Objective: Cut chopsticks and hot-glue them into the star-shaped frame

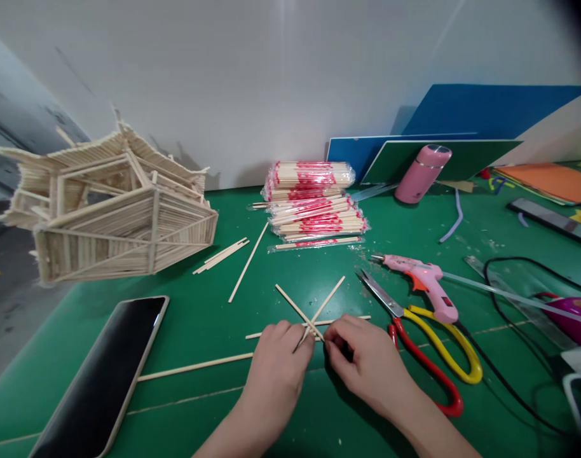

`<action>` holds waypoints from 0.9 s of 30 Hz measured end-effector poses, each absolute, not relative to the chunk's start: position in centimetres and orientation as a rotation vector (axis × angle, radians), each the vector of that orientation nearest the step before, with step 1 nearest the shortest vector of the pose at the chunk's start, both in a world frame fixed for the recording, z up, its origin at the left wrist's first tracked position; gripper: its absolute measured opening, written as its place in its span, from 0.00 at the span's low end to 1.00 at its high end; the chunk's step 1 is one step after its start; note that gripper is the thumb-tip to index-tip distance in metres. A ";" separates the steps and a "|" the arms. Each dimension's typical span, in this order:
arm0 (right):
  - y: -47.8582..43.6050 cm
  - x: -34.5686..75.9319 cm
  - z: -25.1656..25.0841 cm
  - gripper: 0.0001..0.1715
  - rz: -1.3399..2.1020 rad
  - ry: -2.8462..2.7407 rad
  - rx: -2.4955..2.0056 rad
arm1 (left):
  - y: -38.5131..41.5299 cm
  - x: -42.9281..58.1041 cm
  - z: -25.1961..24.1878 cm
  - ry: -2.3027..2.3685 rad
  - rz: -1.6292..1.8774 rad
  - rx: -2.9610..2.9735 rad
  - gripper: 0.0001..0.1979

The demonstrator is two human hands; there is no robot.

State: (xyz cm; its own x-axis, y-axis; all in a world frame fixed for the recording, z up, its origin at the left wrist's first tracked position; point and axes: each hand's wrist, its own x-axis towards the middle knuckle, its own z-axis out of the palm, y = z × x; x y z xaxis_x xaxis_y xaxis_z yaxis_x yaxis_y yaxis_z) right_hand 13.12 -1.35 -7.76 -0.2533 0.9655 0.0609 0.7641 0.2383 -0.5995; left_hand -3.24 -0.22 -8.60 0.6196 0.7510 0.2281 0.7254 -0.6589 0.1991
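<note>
The left hand [281, 351], mostly closed, curls by the crossed sticks [290, 301]; its fingertips are hidden, so I cannot tell whether it grips or merely presses. The sticks fan out beyond both hands. The right hand [363, 357] pinches one's near end, scissors [396, 311] just to its right.

– Where are the hands?
– Low in the middle, over a green table [190, 331]. The left hand [280, 356] has its fingers against thin crossed sticks [295, 306]; the right hand [362, 356] pinches one stick's end.
– And around them?
– On the left, a dark-screened phone [104, 369], with a large stick-built model [112, 232] behind it. Beyond the hands, plastic-wrapped stick bundles [314, 219]. On the right, red-and-yellow-handled scissors [396, 311], a pink glue gun [427, 278] and, farther back, a pink bottle [422, 175].
</note>
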 end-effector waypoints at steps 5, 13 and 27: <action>-1.3 13.1 -7.9 0.06 0.658 -2.099 -1.591 | 0.0 -3.2 -8.6 1.219 0.468 2.744 0.09; -1.2 13.1 -7.9 0.07 0.693 -2.112 -1.602 | 0.2 -3.2 -8.5 1.236 0.426 2.691 0.09; -1.4 13.1 -8.0 0.06 0.668 -2.084 -1.597 | -0.2 -3.2 -8.3 1.253 0.529 2.663 0.09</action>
